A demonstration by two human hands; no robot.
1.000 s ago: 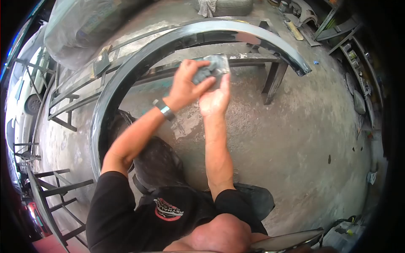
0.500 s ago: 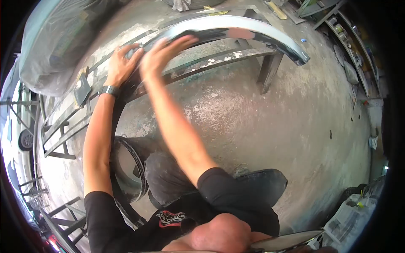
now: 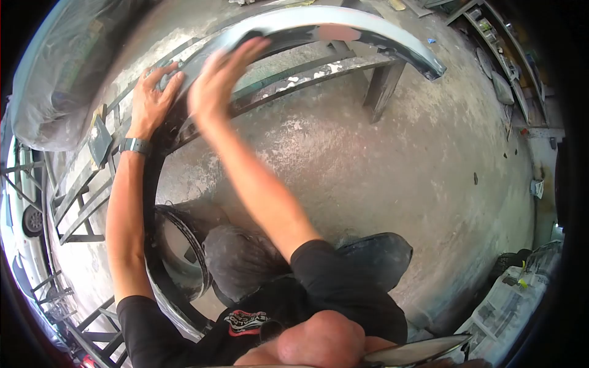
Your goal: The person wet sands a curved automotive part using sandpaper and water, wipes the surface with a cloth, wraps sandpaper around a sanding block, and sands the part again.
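Observation:
A long curved car bumper (image 3: pixel 383 35), with white, grey and black areas and a pinkish patch (image 3: pixel 337 32), arches across the top and down my left side. My left hand (image 3: pixel 152 104), a watch on its wrist, rests on the bumper's left bend with thumb and fingers apart. Beside it, my right hand (image 3: pixel 216 86) lies along the bumper's surface, fingers stretched out and smeared by motion. A dark edge (image 3: pixel 248 37) shows just beyond those fingers; whether it is a pad or bumper surface I cannot make out. My right palm's underside is hidden.
Dark metal stands (image 3: pixel 383 89) are under and around the bumper. A grey flat block (image 3: pixel 99 142) sits on the frame at left. Plastic sheeting (image 3: pixel 58 80) covers a large form at upper left. Shelving (image 3: pixel 509 55) stands at upper right; a round bucket-like container (image 3: pixel 184 248) is near my knee.
The view has shifted, so the bumper and stands appear lower-left to upper-left of before. My right hand stays on the bumper, still blurred; my left hand keeps its place there.

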